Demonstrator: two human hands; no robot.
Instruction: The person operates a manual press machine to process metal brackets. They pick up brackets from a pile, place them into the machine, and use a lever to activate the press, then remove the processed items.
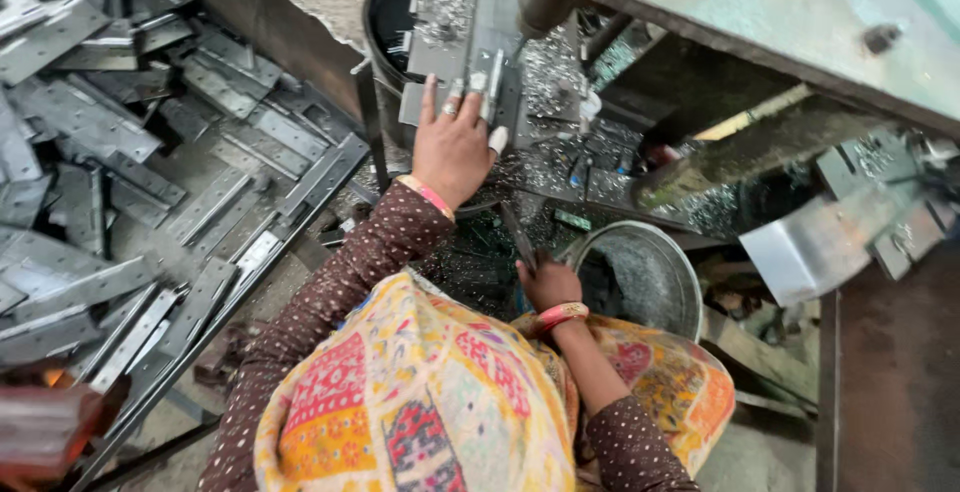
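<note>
One flat grey metal plate (470, 37) with punched holes lies on the machine bed under the left hand (452, 142), whose spread fingers press its near edge. The right hand (545, 282) grips a thin dark metal strip (518, 237) beside a round grey metal bucket (640, 272). Many perforated steel strips (150, 152) are heaped to the left.
</note>
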